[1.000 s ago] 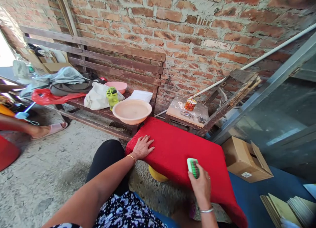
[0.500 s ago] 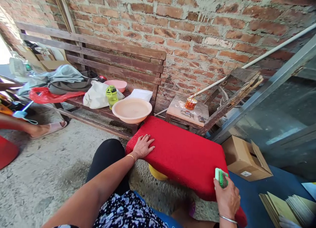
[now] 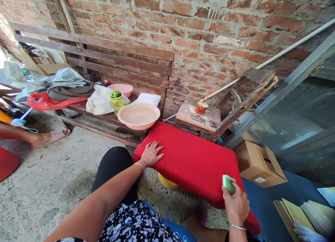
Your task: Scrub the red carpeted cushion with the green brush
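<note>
Red fabric cushion [image 3: 193, 161]: left hand [image 3: 151, 153] flat on corner, fingers spread; right hand [image 3: 236, 205] clutches green plastic brush [image 3: 228, 183] at near edge.

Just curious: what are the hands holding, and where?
The right hand grips a small green scrubbing brush by its lower end; the left hand holds nothing.

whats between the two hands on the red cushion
In the head view, only bare red cushion lies between the left hand, flat on its near-left corner, and the right hand, which holds a green brush.
</note>
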The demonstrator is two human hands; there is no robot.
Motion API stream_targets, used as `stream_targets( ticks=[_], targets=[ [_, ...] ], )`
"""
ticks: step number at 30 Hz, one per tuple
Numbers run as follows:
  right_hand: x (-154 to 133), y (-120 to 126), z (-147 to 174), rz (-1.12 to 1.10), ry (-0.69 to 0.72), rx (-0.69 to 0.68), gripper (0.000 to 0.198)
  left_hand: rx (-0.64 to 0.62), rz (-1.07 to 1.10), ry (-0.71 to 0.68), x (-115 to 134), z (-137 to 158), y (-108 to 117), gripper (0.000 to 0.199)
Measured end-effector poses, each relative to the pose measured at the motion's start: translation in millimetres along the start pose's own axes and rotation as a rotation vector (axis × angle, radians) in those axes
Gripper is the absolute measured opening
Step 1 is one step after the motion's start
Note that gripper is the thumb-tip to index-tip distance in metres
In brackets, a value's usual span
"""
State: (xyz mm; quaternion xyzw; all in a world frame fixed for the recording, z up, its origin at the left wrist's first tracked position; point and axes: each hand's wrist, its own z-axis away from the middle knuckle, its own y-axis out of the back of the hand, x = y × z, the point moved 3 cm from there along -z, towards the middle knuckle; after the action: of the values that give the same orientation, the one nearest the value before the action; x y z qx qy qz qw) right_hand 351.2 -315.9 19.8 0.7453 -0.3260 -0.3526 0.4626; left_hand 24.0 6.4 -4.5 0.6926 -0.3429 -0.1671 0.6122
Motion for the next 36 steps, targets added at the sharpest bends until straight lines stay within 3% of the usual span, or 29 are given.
stream_targets(
  ticks=[3, 7, 15, 19, 22, 24, 26, 29, 32, 34, 36],
  targets=[
    [26.9, 4.5, -11.5, -0.022, -0.095, 0.015, 0.064, -0.008, -0.006, 0.004, 1.2, 0.0, 1.3, 0.051],
    [9.6, 0.4, -13.9, -0.142, -0.027, 0.058, 0.067, -0.033, 0.001, 0.011, 2.8, -0.3, 3.6, 0.052],
    [-108.3, -24.4, 9.2, -0.499, 0.301, -0.105, 0.082, -0.017, 0.02, 0.012, 5.7, 0.3, 4.9, 0.054],
    [-185.5, -31.1, 42.6, -0.591, 0.542, -0.216, 0.073, -0.031, 0.053, 0.006, 6.4, 0.1, 5.2, 0.056],
    [-222.9, -34.8, 60.9, -0.576, 0.65, -0.274, 0.069, -0.024, 0.081, -0.001, 5.7, 0.2, 3.1, 0.057],
    [-225.6, -38.2, 61.9, -0.539, 0.66, -0.299, 0.07, -0.012, 0.099, -0.001, 5.3, 0.7, 0.5, 0.057],
    [-209.5, -41.2, 53.7, -0.491, 0.625, -0.303, 0.072, -0.009, 0.119, 0.0, 5.5, 0.7, -1.5, 0.057],
    [-165.8, -41.9, 32.1, -0.372, 0.471, -0.303, 0.075, -0.023, 0.169, -0.002, 5.9, -2.4, 3.7, 0.052],
    [-138.2, -34.5, 16.9, -0.246, 0.3, -0.348, 0.076, -0.085, 0.234, 0.017, -1.3, -8.5, 25.2, 0.039],
    [-147.6, -27.1, 18.1, -0.247, 0.26, -0.391, 0.075, -0.111, 0.229, 0.077, -14.6, -11.5, 46.8, 0.034],
    [-180.3, -21.1, 28.6, -0.302, 0.295, -0.436, 0.074, -0.104, 0.17, 0.176, -32.6, -11.8, 68.2, 0.032]
  ],
)
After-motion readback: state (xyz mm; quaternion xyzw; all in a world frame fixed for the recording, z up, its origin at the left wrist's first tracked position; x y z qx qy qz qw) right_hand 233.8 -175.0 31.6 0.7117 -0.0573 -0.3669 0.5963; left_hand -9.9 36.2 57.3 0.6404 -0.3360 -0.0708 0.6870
